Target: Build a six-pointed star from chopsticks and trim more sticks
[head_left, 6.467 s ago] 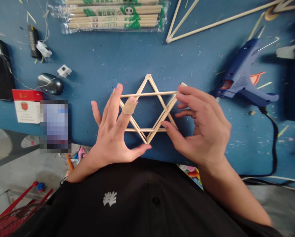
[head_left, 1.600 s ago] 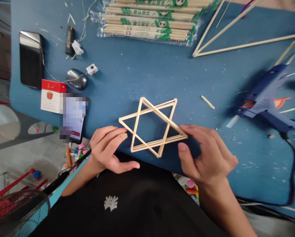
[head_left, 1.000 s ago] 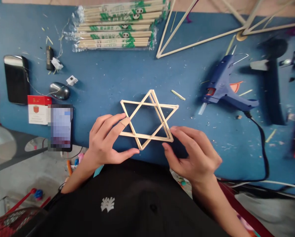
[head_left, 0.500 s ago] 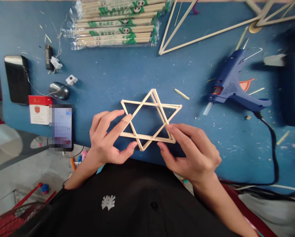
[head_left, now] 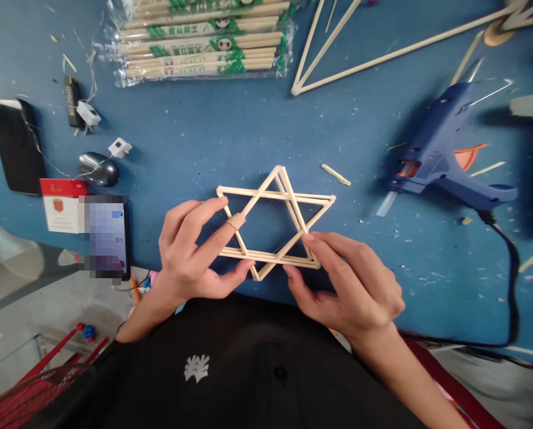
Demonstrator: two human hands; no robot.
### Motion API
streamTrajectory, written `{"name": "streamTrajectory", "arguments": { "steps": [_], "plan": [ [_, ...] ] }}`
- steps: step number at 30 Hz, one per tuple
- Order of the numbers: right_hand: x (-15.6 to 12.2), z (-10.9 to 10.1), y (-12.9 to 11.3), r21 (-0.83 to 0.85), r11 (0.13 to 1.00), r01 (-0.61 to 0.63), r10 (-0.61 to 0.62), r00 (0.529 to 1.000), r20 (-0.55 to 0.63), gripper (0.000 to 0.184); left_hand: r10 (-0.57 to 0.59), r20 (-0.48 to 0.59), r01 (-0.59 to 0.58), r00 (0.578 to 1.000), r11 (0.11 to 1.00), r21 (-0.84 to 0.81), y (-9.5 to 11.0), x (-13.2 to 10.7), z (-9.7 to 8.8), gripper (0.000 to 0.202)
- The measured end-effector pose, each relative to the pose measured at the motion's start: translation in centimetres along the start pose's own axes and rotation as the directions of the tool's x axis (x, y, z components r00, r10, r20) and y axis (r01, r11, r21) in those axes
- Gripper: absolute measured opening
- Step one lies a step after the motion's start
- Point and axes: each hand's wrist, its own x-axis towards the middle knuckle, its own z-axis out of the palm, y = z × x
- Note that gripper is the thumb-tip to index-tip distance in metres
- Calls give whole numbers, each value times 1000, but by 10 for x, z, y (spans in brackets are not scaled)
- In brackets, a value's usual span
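A six-pointed star (head_left: 270, 257) of pale wooden sticks, two overlapping triangles, lies on the blue tabletop in front of me. My left hand (head_left: 190, 250) grips its left side, index and middle fingers on the upper sticks and thumb at the lower edge. At the lower right corner, my right hand (head_left: 349, 280) holds the star between fingers and thumb, fingertips near a stick crossing. The far left tip is hidden behind my left fingers. A short stick scrap (head_left: 336, 174) lies beyond the star's right tip.
A blue glue gun (head_left: 445, 131) lies at right, its black cable (head_left: 511, 286) running down. Packaged chopsticks (head_left: 195, 50) and a larger stick frame (head_left: 382, 58) are at the back. Left are a lit phone (head_left: 108, 238), a red-white box (head_left: 63, 205) and a dark rounded object (head_left: 99, 168).
The camera view has shifted slightly, so background objects sit differently in the picture. Both hands keep nearly the same hold on the star.
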Motion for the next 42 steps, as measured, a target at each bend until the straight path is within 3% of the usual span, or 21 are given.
{"name": "streamTrajectory", "arguments": {
  "steps": [10, 15, 22, 28, 36, 42],
  "plan": [
    [-1, 2, -1, -6, 1000, -24, 24, 1000, -20, 55, 19, 5, -19, 1000, 998, -68, -4, 4, 1, 59],
    [-2, 2, -1, -43, 999, 26, -28, 999, -34, 51, 24, 9, -23, 1000, 996, -91, -3, 0, 5, 74],
    [1, 2, -3, -56, 998, -8, 11, 999, 52, 66, 14, 54, -10, 998, 998, -68, 0, 2, 9, 82],
    [4, 4, -4, -94, 994, -63, 73, 991, 111, 72, -8, 60, 15, 998, 995, -103, -1, 6, 8, 76],
    [7, 4, -7, -144, 983, -116, 133, 985, 113, 64, -11, 58, 12, 998, 1000, -8, 5, 9, 10, 80],
    [8, 6, -6, -141, 985, -95, 112, 986, 120, 61, 6, 44, -7, 999, 999, 34, 6, 11, 12, 81]
  ]
}}
